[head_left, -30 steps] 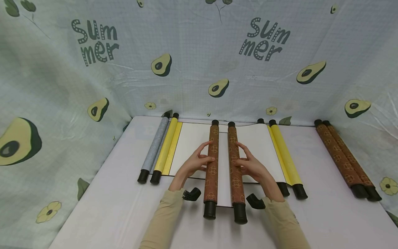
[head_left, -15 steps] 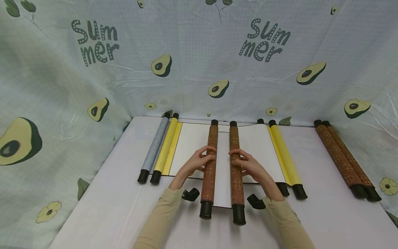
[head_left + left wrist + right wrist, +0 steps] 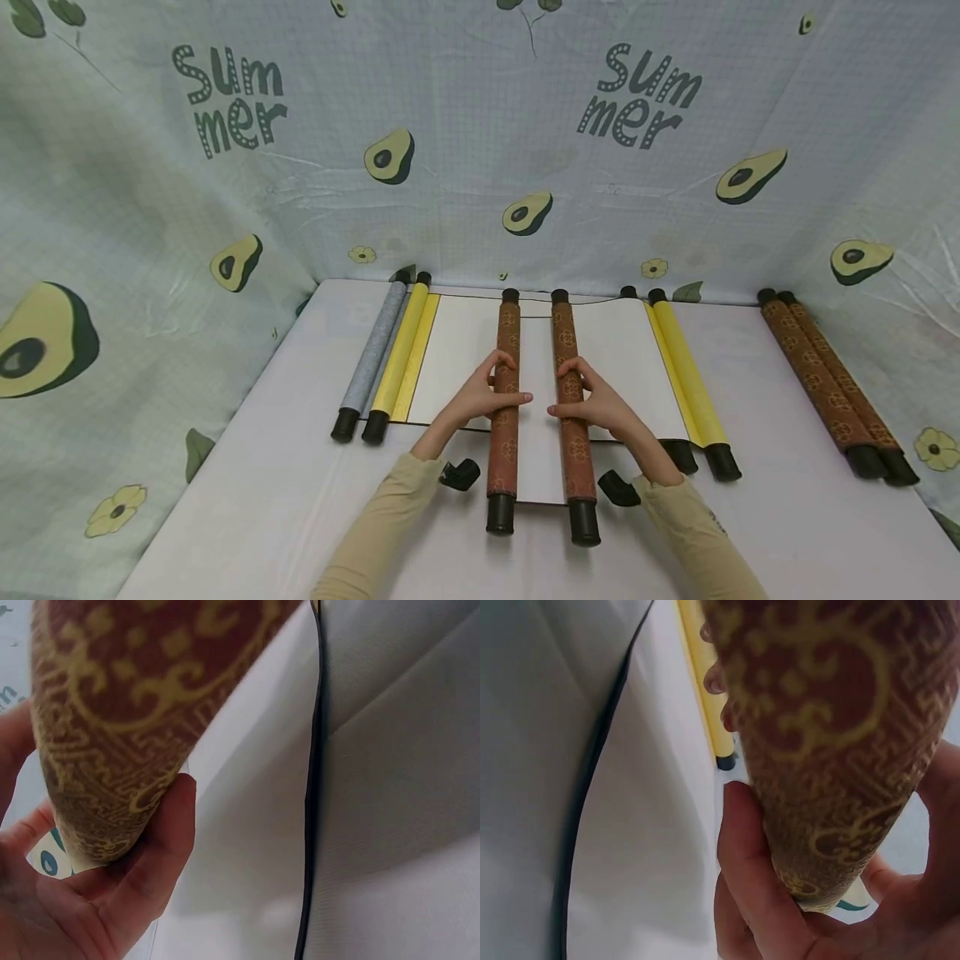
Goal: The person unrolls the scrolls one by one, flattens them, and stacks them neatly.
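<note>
Midway across the table (image 3: 262, 500), right in front of you, lay the pair: left brown roller (image 3: 504, 423), right brown roller (image 3: 576, 442), a strip of white paper (image 3: 538, 454) showing between! Both long axes ran near to far, side by side and apart, and that looked like the relation that counted: each roller sat toward the inner side of its own hand, so neither had to cross. Your left hand (image 3: 476, 398) gripped the left one, thumb across it; your right hand (image 3: 606, 410) mirrored that on the right one. Behind them spread a wider white sheet (image 3: 630, 358), touching or not you couldn't tell, flanked by a left yellow roller (image 3: 401, 358) and a right yellow roller (image 3: 686, 375). Farther out, a blue-grey roller (image 3: 373, 358) at left, another brown pair (image 3: 815, 375) at right. And look, your right wrist view caught fingertips (image 3: 714, 679) past the roller's left side; only the head view gave you the whole row.
</note>
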The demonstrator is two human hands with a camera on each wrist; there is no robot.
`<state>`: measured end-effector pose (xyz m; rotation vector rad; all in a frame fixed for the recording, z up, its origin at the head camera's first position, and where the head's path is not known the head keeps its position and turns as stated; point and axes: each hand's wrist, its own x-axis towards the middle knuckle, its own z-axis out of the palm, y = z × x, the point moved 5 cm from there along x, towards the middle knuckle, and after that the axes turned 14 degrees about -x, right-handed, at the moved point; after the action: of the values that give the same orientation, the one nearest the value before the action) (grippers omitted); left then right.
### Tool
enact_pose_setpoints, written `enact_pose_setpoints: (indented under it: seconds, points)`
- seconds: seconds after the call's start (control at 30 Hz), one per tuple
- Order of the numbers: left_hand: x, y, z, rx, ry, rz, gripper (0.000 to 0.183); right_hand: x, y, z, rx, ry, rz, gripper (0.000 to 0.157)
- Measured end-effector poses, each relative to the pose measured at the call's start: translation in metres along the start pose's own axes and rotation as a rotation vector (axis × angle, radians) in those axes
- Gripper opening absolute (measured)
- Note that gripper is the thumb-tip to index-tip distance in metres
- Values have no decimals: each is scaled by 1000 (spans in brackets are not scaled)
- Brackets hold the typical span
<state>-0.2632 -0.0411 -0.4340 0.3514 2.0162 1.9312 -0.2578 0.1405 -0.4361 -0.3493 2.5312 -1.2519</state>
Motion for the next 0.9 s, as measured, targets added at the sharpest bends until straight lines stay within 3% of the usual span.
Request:
enact_pose_setpoints:
  seconds: [0.2, 0.37, 0.7, 0.9]
  points:
    - [-14, 19, 2, -6, 24, 12, 48, -1, -1, -3, -36, 21, -50, 50]
    - [-17, 19, 0, -9, 30, -13, 48, -3, 2, -5, -38, 12, -44, 46]
    - [-18, 16, -6, -38, -28, -63, 46, -7, 3, -9, -88, 1, -106, 31]
    - [-19, 18, -9, -31, -37, -49, 42, -13, -3, -14, -61, -14, -122, 27]
